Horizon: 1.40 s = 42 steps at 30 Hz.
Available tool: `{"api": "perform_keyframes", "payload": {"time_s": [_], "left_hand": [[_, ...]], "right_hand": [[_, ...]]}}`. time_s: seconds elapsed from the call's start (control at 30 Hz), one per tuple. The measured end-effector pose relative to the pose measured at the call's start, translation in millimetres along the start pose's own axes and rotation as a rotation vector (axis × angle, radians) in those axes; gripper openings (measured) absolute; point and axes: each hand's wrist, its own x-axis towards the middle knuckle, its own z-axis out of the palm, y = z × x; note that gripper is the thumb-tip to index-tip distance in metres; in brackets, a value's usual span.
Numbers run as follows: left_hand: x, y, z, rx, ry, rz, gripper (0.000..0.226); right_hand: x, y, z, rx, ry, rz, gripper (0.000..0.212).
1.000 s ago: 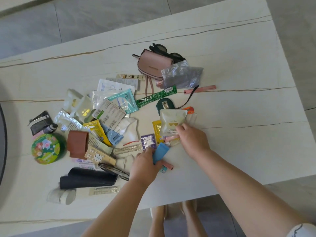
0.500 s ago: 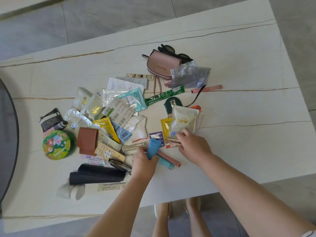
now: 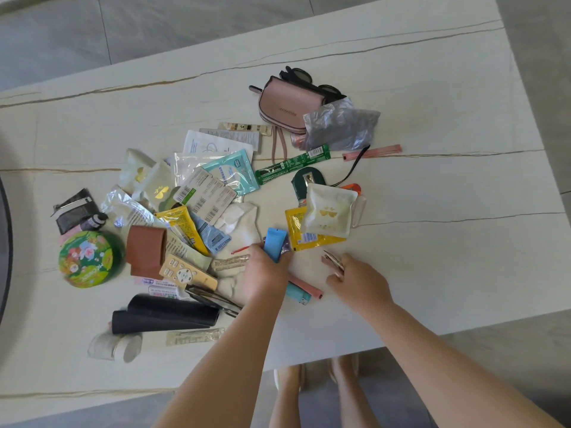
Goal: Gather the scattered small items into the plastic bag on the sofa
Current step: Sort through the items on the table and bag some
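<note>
While most of the small items lie scattered across the pale counter (image 3: 432,88), the left hand (image 3: 265,273) at lower centre of the frame has its fingers curled round a small blue packet (image 3: 276,244), which stands up out of its grip. Just to its right the right hand (image 3: 358,281) pinches a thin pinkish packet (image 3: 333,261) between thumb and fingers, lifted slightly off the surface. Below the left hand a pink stick (image 3: 304,287) and a light blue lighter (image 3: 298,295) lie side by side on the counter. Above the two hands a white sachet (image 3: 329,214) with gold print rests on a yellow sachet (image 3: 301,231). The crumpled plastic bag (image 3: 340,125) lies at upper centre, against a pink pouch (image 3: 289,106), with dark sunglasses (image 3: 309,80) behind the pouch. A green stick pack (image 3: 292,164) lies just below the bag. At the left of the frame sit a green floral tin (image 3: 88,257), a brown leather case (image 3: 145,251), a beige remote (image 3: 187,271) and a black tube (image 3: 165,315).
</note>
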Motion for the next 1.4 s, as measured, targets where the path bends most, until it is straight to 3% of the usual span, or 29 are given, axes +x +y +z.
{"api": "perform_keyframes", "payload": {"time_s": [0.33,0.47,0.63,0.8,1.0,1.17,1.4], "left_hand": [[12,20,4,0.056,0.0,-0.089,0.058],[6,22,4,-0.075,-0.027,-0.084,0.038],[-29,34,-13,-0.426,-0.205,-0.018,0.017],[-92,62,-50,-0.528,-0.335,0.023,0.017],[-176,100,-98,-0.467,-0.466,0.139,0.015],[-254,135,-128,-0.385,-0.643,0.274,0.019],[-352,174,-114,-0.223,-0.787,0.419,0.015]], "right_hand": [[-3,15,-3,0.35,-0.143,0.065,0.01],[-9,15,-17,0.479,-0.165,0.065,0.019],[-36,5,-49,0.732,-0.191,0.085,0.026],[-87,-6,-95,0.981,-0.137,0.12,0.025],[-172,-9,-150,1.225,-0.003,0.179,0.026],[-252,6,-186,1.336,0.23,0.268,0.034],[-355,47,-222,1.565,0.514,0.333,0.025]]}}
